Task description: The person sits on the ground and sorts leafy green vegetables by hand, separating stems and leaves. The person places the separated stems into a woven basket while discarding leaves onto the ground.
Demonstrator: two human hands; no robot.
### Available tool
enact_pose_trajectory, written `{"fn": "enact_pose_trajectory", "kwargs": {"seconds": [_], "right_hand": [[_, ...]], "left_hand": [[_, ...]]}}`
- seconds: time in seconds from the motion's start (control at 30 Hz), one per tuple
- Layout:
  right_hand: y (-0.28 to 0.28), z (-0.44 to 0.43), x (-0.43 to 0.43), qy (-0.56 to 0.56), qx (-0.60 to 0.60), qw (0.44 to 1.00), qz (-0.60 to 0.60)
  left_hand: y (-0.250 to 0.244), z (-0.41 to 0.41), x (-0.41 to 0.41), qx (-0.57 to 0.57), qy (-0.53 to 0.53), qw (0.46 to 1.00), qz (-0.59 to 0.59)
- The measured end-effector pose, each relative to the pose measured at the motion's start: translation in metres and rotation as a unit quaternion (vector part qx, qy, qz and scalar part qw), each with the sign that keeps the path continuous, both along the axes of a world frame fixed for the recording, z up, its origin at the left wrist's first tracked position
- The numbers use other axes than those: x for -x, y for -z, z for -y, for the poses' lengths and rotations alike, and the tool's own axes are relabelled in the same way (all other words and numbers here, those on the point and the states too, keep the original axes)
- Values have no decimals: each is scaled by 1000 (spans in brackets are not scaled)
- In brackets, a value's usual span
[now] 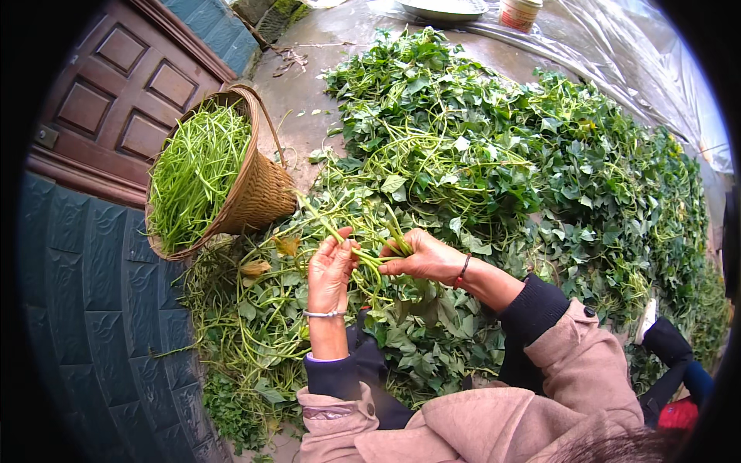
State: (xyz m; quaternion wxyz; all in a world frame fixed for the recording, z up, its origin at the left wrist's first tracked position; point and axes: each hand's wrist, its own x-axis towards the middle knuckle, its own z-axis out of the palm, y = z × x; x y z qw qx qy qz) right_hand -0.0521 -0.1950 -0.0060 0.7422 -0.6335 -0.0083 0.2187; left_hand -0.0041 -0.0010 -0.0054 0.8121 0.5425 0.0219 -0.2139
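Observation:
My left hand [334, 266] pinches a long green stem [320, 219] between thumb and fingers, its tip pointing up towards the basket. Close by on the right, my right hand [414, 254] is closed around several green leaf stalks [396, 236]. Green stalks run across the small gap between my two hands. Cut leaves and vines [437, 321] hang and lie below my hands. Up and to the left stands a woven basket [260, 188], tilted in view and heaped with bare green stems [200, 173].
A broad pile of leafy vines [602, 162] covers the ground ahead and right. Left are a brown panelled door [133, 87] and a blue-green tiled wall [104, 278]. A metal basin [446, 8], a bucket [519, 14] and plastic sheeting [648, 63] lie beyond. Another person's leg [666, 341] shows at right.

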Motion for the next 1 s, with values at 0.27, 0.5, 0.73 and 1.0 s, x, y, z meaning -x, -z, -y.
{"fn": "enact_pose_trajectory", "kwargs": {"seconds": [0.27, 0.5, 0.73, 1.0], "right_hand": [[9, 18, -10, -8, 341, 904, 257], [-3, 63, -30, 142, 489, 787, 349], [8, 79, -27, 57, 257, 944, 197], [15, 29, -12, -77, -48, 995, 51]], "left_hand": [[13, 4, 2, -206, 36, 975, 81], [20, 5, 8, -244, 140, 955, 99], [-2, -7, -3, 16, 54, 998, -9], [6, -6, -5, 58, 27, 997, -52]]}}
